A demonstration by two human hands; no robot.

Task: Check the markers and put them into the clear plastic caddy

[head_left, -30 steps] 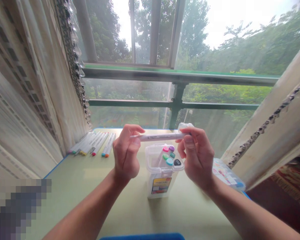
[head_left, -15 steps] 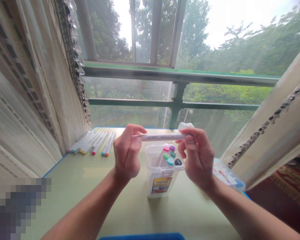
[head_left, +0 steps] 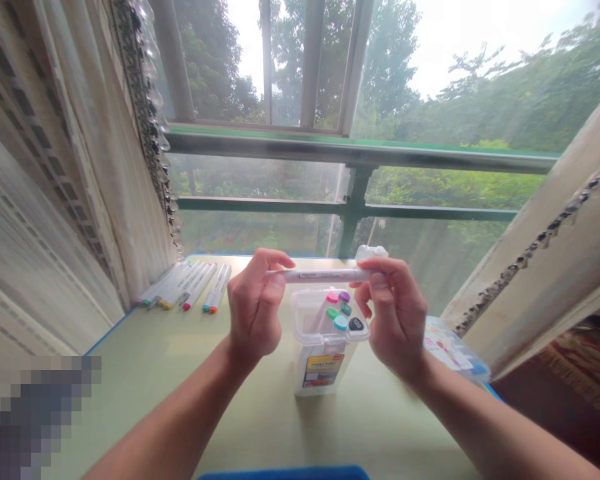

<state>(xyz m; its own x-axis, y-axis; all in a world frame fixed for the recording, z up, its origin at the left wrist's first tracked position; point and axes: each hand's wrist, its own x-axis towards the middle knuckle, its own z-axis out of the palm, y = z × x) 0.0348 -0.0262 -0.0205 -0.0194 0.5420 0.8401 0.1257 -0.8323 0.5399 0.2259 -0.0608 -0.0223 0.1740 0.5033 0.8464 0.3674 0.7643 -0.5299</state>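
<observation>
**One pen in hand, box part-filled**

We log a slim white plastic marker pen (head_left: 325,275) level above the box, pinched at its ends: left hand (head_left: 255,303) thumb and fingers grip one end, right hand (head_left: 397,310) the other. Cap fully seated? We can't tell.

Progress, our read: partway. The tall clear plastic box (head_left: 313,350) with the yellow-and-black label stands open; inside we see round-capped markers (head_left: 340,323) (pink, purple, green, teal, light blue) plus a black piece marked 120 (head_left: 356,324), with room at the left. Out on the pale green table (head_left: 155,400), white coloured-tip markers (head_left: 199,287) lie unboxed. Flat clear plastic case (head_left: 447,347) at right: contents unclear.
</observation>
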